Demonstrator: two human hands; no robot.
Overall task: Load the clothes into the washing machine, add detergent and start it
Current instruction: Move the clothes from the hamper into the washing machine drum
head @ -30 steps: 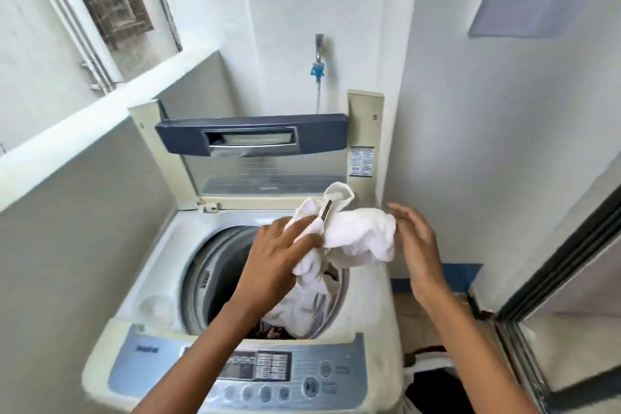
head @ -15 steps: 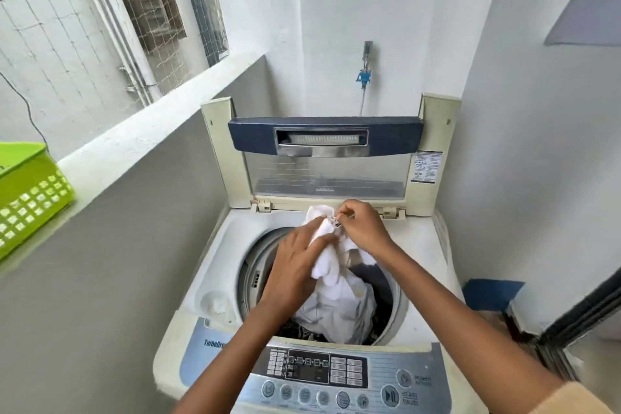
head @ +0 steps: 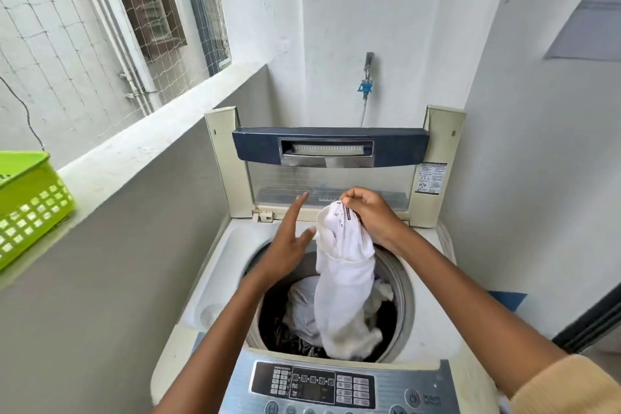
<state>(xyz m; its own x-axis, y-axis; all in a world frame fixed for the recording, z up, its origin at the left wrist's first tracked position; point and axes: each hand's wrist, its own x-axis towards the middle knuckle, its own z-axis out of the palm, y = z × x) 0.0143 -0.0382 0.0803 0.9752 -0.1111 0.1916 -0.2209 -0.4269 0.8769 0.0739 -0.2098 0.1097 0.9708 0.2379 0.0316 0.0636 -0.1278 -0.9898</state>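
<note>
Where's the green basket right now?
The green basket sits at the far left of the head view, on the white ledge left of the washing machine, away from both hands.

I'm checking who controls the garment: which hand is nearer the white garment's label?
Right. The right hand pinches the white garment beside its label; the left hand is open, just left.

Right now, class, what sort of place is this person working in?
Probably a home laundry corner on a balcony or utility ledge: a top-loading washing machine with its lid up, a wall tap behind it, and netted windows beyond a low parapet.
</note>
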